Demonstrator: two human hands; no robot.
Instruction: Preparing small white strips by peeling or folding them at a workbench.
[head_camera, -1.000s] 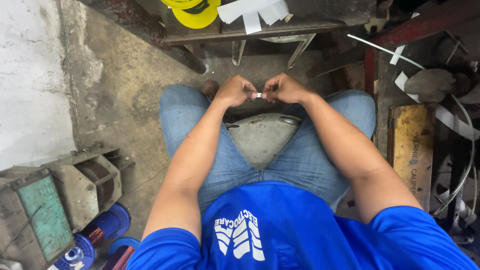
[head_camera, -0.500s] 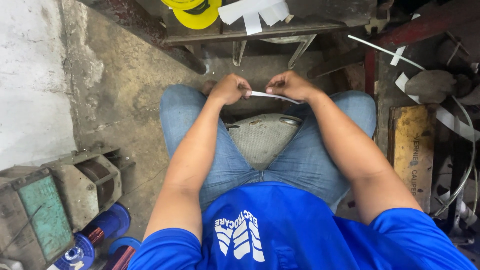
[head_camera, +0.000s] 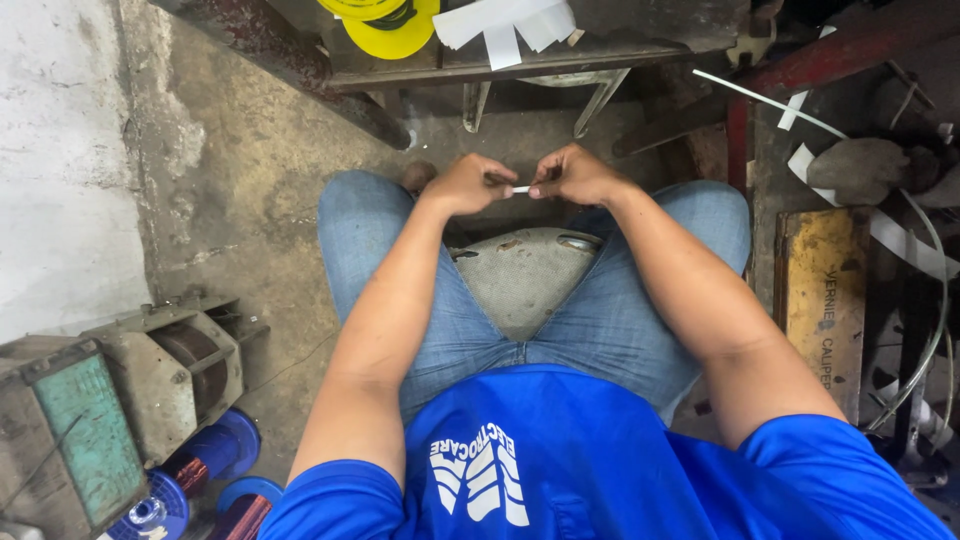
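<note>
I sit on a grey stool (head_camera: 525, 280) with my knees apart, in blue jeans and a blue shirt. My left hand (head_camera: 468, 182) and my right hand (head_camera: 572, 175) meet in front of me above my knees. Between their fingertips they pinch a small white strip (head_camera: 520, 189), each hand closed on one end. Only a short bit of the strip shows between the fingers.
A metal bench (head_camera: 520, 60) ahead carries a yellow reel (head_camera: 385, 15) and white paper strips (head_camera: 505, 22). A yellow flat box (head_camera: 822, 300) lies at the right beside white strips and wire. At lower left stand a green-topped metal block (head_camera: 70, 430) and blue wire spools (head_camera: 205, 465).
The strip looked longer half a second ago, stretched between the hands. Now the hands are closer together and only a short piece shows. The arms stayed in place.
</note>
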